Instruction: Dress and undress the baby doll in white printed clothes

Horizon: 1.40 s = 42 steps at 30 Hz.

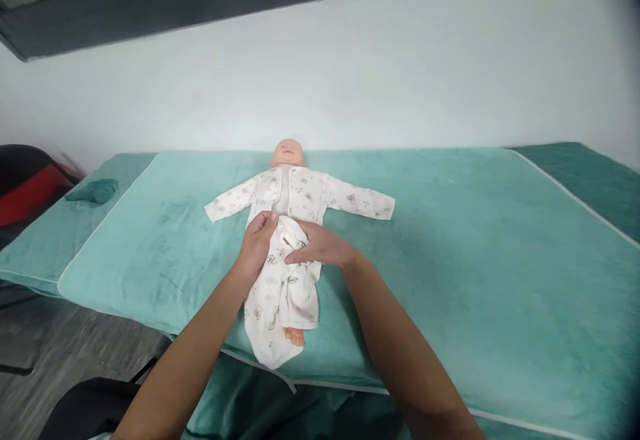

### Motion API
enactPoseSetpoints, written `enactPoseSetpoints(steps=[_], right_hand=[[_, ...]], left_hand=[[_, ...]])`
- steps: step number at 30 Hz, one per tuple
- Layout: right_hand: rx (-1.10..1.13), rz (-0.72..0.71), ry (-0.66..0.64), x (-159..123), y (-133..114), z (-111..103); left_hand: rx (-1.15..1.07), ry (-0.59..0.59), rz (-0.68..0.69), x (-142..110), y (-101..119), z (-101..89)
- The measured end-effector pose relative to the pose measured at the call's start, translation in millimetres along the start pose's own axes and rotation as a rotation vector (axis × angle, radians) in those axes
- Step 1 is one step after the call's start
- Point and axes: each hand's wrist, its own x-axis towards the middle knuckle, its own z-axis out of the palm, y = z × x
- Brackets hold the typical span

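A baby doll lies face up on the bed, its head toward the wall. It wears a white printed baby jacket, open down the front, with both sleeves spread out sideways. White printed baby pants cover its legs, and one foot sticks out of a leg opening. At the waistband, my left hand is closed in a pinch on the cloth. My right hand holds the other side of the waistband, its thumb across the front and its fingers partly hidden by the fabric.
A teal plush cover spreads over the bed, which stands against a white wall. A small teal pillow lies at the left end. Beyond it stands a black and red chair. A dark seat is at the lower left.
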Motion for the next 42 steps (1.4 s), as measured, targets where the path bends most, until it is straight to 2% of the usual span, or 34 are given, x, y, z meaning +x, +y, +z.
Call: enactPoseSetpoints(steps=[4,8,10,13,16,21,24,28,31,33,38,42], right_hand=[[-0.138,-0.011,-0.083,0,-4,-3],[-0.136,0.090,-0.097,-3,5,0],[-0.036,0.104,-0.022,-5,12,3],[0.146,0.095,0.122,-8,23,7],[0.269,0.084,0.176,-9,31,9],[0.193,0.088,0.160,-7,30,9],[0.055,0.076,0.136,-5,22,8],[-0.114,0.081,-0.010,-3,10,5],[-0.167,0.156,-0.097,-5,6,4],[-0.104,0.169,-0.085,-8,10,4],[0.239,0.134,0.021,-13,27,6],[0.333,0.103,0.063,-12,31,8]], left_hand=[[0.060,0.035,0.036,-5,1,-1.6],[0.068,0.039,0.035,-12,-1,-8.0],[0.135,-0.017,0.054,-17,-2,-13.7],[0.249,-0.189,0.066,-26,-4,-22.7],[0.251,-0.293,0.024,-33,-11,-27.6],[0.042,-0.198,-0.032,-30,-23,-26.8],[0.019,-0.086,0.017,-18,-20,-21.5],[0.003,0.041,0.099,-2,-13,-10.3],[0.041,0.054,0.091,2,-12,-5.4],[0.094,0.028,0.095,2,-13,-5.4],[0.130,-0.114,0.098,0,-14,-11.6],[0.241,-0.228,0.055,-1,-12,-19.4]])
